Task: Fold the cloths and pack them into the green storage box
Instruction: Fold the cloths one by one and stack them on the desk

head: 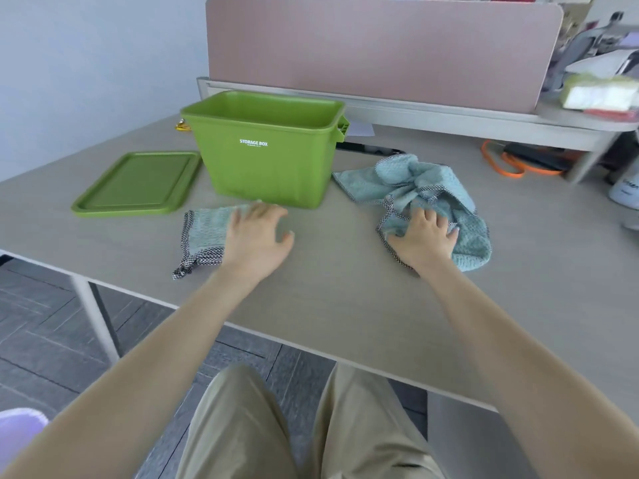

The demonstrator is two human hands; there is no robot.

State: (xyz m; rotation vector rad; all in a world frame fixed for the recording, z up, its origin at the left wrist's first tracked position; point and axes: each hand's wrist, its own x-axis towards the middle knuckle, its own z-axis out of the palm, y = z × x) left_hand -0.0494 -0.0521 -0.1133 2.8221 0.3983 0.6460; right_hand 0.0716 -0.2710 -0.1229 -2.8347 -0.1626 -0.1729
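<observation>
Looking down over lap and knees in tan trousers (304, 426), both bare forearms reaching forward across a pale wooden desk (345, 288).

Left hand (256, 236) lying with fingers spread and relaxed, gripping nothing, covering the right edge of a folded teal cloth (204, 233) with checked black-and-white trim; the cloth lying flat just in front of the box, extending left of the hand.

Right hand (425, 236) curling its fingers into a crumpled teal cloth (425, 191) of the same kind, grasping a bunch of fabric at the near edge; the rest of that heap spreading behind and right of the hand, to the right of the box.

Standing beyond the left hand, a green storage box (266, 153), upright, open-topped, labelled "STORAGE BOX"; the visible upper inside walls showing no contents, its floor hidden.

Lying flat to the box's left, just beside it, the green lid (138, 183).

Rising behind, a pink partition panel (380, 46); coiling at far right, an orange cable (511, 164).
</observation>
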